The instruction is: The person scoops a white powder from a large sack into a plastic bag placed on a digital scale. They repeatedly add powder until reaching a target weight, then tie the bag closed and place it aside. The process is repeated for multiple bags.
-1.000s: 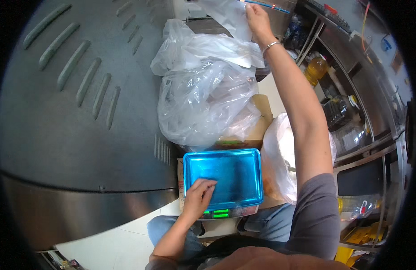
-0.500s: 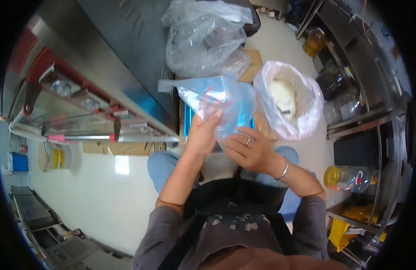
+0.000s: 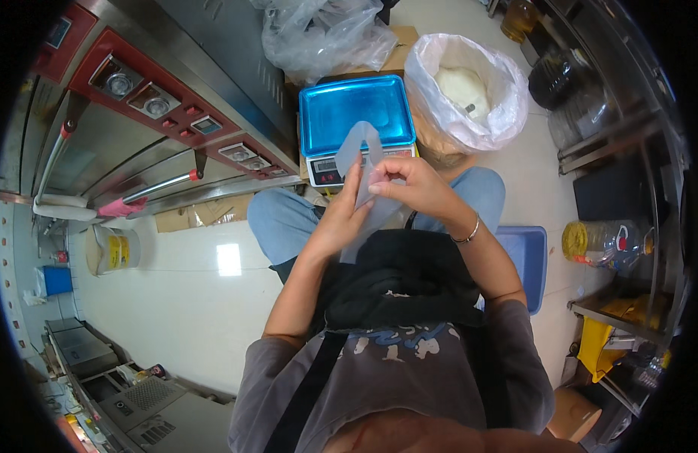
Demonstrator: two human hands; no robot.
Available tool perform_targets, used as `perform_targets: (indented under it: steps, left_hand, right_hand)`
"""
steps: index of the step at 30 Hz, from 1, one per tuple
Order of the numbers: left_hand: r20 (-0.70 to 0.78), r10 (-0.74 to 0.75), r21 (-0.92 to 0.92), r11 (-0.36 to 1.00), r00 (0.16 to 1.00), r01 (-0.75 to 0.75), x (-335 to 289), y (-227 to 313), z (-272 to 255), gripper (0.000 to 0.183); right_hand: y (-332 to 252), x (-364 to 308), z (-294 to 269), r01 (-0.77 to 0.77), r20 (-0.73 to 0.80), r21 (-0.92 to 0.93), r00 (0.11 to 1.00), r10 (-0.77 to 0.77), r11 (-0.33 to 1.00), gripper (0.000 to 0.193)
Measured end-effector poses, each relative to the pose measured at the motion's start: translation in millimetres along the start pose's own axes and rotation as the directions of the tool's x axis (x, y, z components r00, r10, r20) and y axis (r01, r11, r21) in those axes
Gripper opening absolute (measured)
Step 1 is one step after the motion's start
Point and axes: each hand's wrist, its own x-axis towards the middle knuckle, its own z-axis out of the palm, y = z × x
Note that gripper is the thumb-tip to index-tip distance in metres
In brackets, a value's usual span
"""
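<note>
while the left hand [image 3: 340, 217] and right hand [image 3: 423, 189] grip a translucent bag [image 3: 377, 217] by the blue tray's [image 3: 352, 109] near edge, it seems light, limp, slippery, best pinched along its edges.

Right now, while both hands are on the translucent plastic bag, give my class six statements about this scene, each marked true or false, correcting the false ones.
1. The left hand and right hand both touch the translucent plastic bag. True.
2. The tray on the scale is red. False: the tray on the scale is blue.
3. An open white sack stands to the right of the scale. True.
4. The right wrist is bare. False: it wears a bracelet.
5. A blue basin sits on the floor at the person's right. True.
6. The black apron hangs on a wall. False: the person is wearing the black apron.
</note>
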Motion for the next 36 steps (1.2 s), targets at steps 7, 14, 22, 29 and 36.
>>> perform_targets:
  steps: [7,14,22,29,36]
  left_hand:
    - [-0.071,-0.067,-0.075,0.995,0.995,0.061,-14,-1,12,0.073]
    - [-0.233,-0.188,-0.209,0.968,0.954,0.14,-7,1,13,0.015]
    - [-0.056,-0.522,-0.963,0.252,0.851,0.091,0,-42,7,0.024]
    - [-0.06,-0.37,-0.773,0.605,0.927,0.191,-21,-76,13,0.026]
    - [-0.403,-0.514,-0.605,0.77,0.757,0.2,-34,-92,-11,0.015]
  right_hand:
    - [1,-14,6,-0.147,-0.152,0.267,0.969,0.192,0.952,0.012]
    - [29,-5,19,-0.014,-0.259,-0.099,0.966,-0.012,0.995,0.021]
    - [69,-14,7,-0.064,-0.391,0.166,0.912,0.125,0.984,0.012]
    - [86,-12,-15,0.078,-0.526,0.694,0.734,0.43,0.716,0.006]
    - [73,-9,-54,0.021,-0.789,-0.028,0.613,-0.035,0.999,0.012]
